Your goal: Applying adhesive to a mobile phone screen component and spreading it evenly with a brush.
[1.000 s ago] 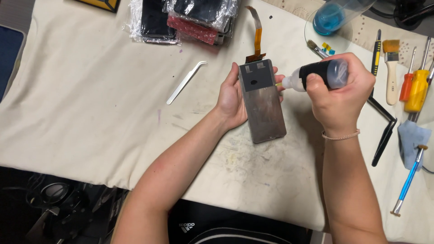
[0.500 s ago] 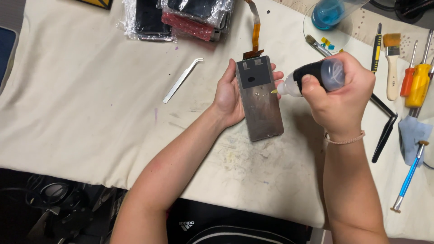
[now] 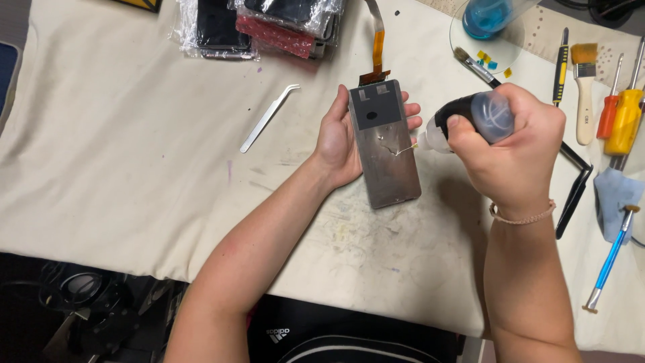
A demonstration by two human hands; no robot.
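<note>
Cream cloth-covered bench [image 3: 134, 168], stained and cluttered. Mid-bench, grey metal-backed phone screen panel [image 3: 386, 151] with orange flex cable [image 3: 377, 50] at top, cradled from below in left hand [image 3: 339, 141], fingers curled round both edges. Right hand [image 3: 521, 151] clenched on small dark squeeze bottle [image 3: 480, 117], nozzle tip at panel's middle. Bagged phone parts [image 3: 269, 23] behind, screwdrivers [image 3: 625, 117] far right, brush [image 3: 584, 87] beside, steel tweezers [image 3: 269, 117] left.

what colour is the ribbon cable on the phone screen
Orange flex cable, clearest in the head view.
</note>
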